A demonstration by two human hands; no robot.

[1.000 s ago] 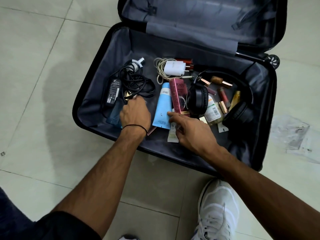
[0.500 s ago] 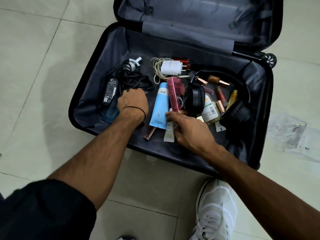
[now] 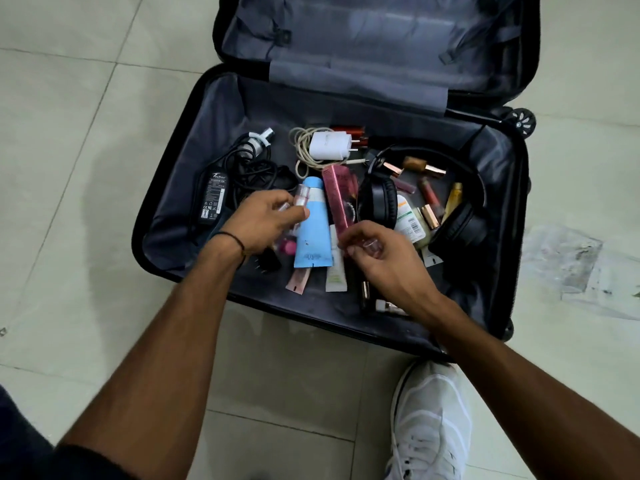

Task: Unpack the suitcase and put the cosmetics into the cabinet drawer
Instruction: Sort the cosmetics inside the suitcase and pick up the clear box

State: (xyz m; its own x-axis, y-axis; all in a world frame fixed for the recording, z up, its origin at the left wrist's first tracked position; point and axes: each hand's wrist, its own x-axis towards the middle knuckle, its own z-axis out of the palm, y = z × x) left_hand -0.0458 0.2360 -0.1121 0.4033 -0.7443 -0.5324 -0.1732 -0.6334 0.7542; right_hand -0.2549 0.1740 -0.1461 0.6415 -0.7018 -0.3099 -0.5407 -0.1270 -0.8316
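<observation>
**A:** Where are the cosmetics?

**B:** In the open suitcase (image 3: 221, 116). The left hand (image 3: 261, 221) pinches a small pinkish bottle (image 3: 300, 199) over the blue tube (image 3: 312, 233). The right hand (image 3: 384, 261) curls round a small clear piece (image 3: 372, 244), too blurred to identify.

**A:** Anything nearby?

**B:** Black headphones (image 3: 378, 202) just beyond the right hand. A white charger (image 3: 329, 145) and a power adapter (image 3: 213, 199) lie farther back.

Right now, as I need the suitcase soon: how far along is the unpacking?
Early. Done: suitcase open. In hand: left hand pinches a bottle, right hand a clear item. Left: blue tube, pink box, lipsticks and more lie inside; no drawer in view.
</observation>
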